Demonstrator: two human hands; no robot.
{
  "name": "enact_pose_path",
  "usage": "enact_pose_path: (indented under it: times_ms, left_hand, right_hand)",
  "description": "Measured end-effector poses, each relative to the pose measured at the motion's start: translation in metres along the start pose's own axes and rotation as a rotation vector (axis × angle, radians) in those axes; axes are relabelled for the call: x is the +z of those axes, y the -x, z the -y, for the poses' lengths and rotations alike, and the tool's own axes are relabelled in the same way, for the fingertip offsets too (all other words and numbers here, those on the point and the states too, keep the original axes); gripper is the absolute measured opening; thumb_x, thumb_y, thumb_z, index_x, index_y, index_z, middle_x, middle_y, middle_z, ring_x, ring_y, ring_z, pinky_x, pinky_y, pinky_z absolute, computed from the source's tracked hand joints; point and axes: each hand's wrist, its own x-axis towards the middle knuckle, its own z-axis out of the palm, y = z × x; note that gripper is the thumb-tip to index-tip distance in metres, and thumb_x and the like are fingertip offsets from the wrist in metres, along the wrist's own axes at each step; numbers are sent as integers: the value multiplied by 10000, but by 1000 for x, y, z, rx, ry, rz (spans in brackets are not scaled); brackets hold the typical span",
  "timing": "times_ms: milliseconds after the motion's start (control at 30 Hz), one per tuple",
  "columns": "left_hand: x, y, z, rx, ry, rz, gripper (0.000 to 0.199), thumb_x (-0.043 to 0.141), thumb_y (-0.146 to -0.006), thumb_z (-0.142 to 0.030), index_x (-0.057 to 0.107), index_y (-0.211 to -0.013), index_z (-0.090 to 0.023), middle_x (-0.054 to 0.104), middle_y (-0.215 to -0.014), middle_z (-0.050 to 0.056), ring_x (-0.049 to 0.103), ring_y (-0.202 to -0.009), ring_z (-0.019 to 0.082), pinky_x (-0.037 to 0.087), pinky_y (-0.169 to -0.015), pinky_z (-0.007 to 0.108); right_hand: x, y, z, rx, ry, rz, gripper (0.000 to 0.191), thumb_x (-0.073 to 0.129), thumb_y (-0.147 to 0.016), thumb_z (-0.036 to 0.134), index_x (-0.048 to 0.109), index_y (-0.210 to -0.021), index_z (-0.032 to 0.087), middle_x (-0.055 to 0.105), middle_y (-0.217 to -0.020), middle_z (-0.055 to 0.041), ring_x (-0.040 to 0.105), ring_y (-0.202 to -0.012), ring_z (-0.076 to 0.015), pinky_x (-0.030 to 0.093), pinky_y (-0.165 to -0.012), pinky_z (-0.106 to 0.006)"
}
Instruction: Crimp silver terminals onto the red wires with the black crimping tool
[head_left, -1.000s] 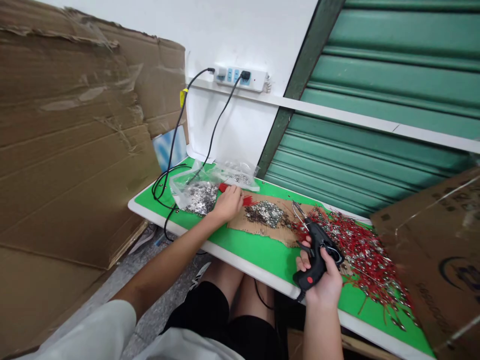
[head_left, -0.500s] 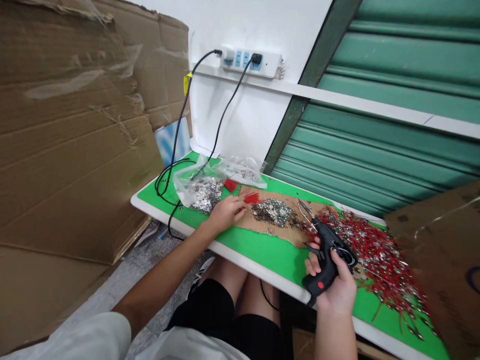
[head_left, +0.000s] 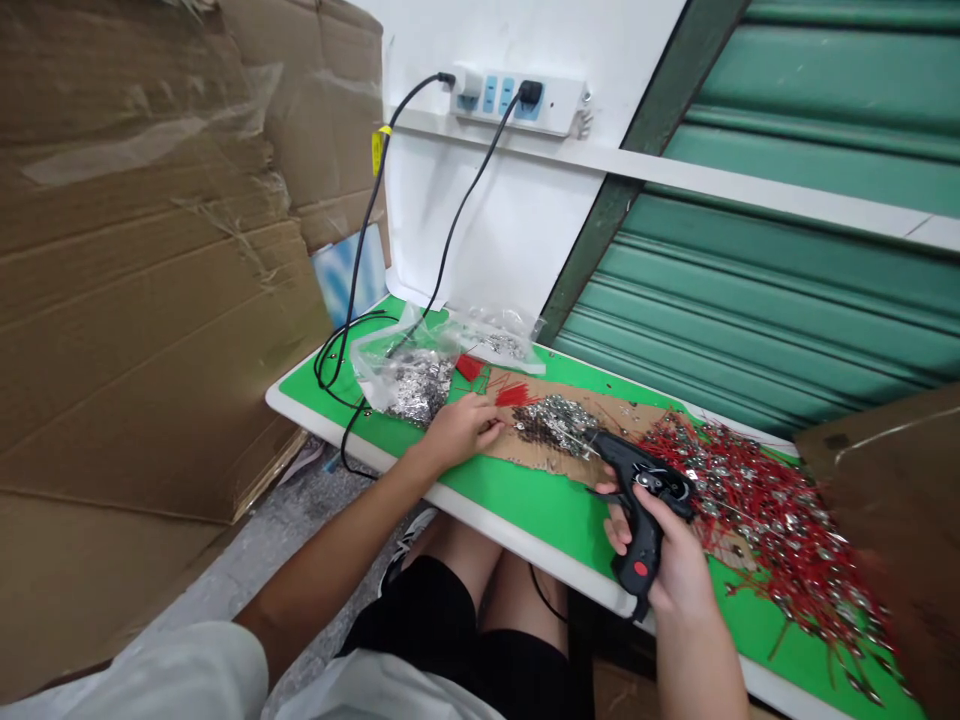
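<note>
My right hand (head_left: 667,540) is wrapped round the grip of a black soldering gun (head_left: 637,480), whose thin tip points left over a pile of small silver metal parts (head_left: 559,420). That pile lies on a strip of cardboard (head_left: 555,465). At the strip's left end my left hand (head_left: 465,430) rests with thumb and fingers pinched; whatever is between them is too small to make out. Just beyond those fingertips are short red wires (head_left: 514,394). To the right spreads a large heap of red wires with silver metal pieces on them (head_left: 780,510).
Plastic bags of silver parts (head_left: 416,385) stand at the table's back left. Black cables (head_left: 450,240) run up to a white power strip (head_left: 517,100). Large cardboard boxes (head_left: 150,300) flank the green-topped table (head_left: 525,510) on the left, another box (head_left: 892,470) on the right.
The soldering gun has swung left and levelled, its tip now over the silver parts pile. My left hand stays by the cardboard's left end, still pinched. The view has shifted slightly.
</note>
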Motion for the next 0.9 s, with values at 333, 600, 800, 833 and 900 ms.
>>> enact_pose_path:
  times_ms: [333,600,800,833,900]
  left_hand:
    - [-9,0,-4,-49,102,-51,102,561,-832,-204,657,-852,-176,650,-778,22,575,-796,135,450,-765,247]
    - [-4,3,-1,-87,250,-73,139,580,-779,-190,591,-917,-175,650,-821,2,570,-731,88,457,-712,204]
    - [-5,3,-1,-65,263,-73,99,575,-766,-180,576,-864,-177,639,-820,2,557,-688,82,455,-675,199]
    - [-5,3,-1,-59,269,-75,91,575,-763,-180,570,-854,-179,633,-810,-2,553,-678,80,452,-667,197]
    - [-4,3,0,-52,283,-78,86,578,-762,-181,560,-846,-180,625,-797,-8,549,-665,76,448,-656,192]
  right_hand:
    - [-3,-8,-6,173,219,35,395,834,-593,423,743,-838,126,535,-511,-10,422,-391,-101,368,-317,-213]
    - [-4,-8,-4,206,274,74,404,785,-651,478,747,-818,112,493,-435,-11,424,-362,-111,340,-321,-217]
    - [-5,-9,-7,203,283,66,377,768,-685,476,741,-816,124,494,-440,-10,423,-367,-103,331,-334,-206]
    - [-6,-9,-7,207,284,64,369,766,-691,473,740,-821,128,500,-450,-11,427,-372,-99,334,-339,-202]
    - [-6,-9,-7,214,291,59,364,769,-689,467,740,-830,133,520,-485,-15,431,-386,-93,342,-347,-198]
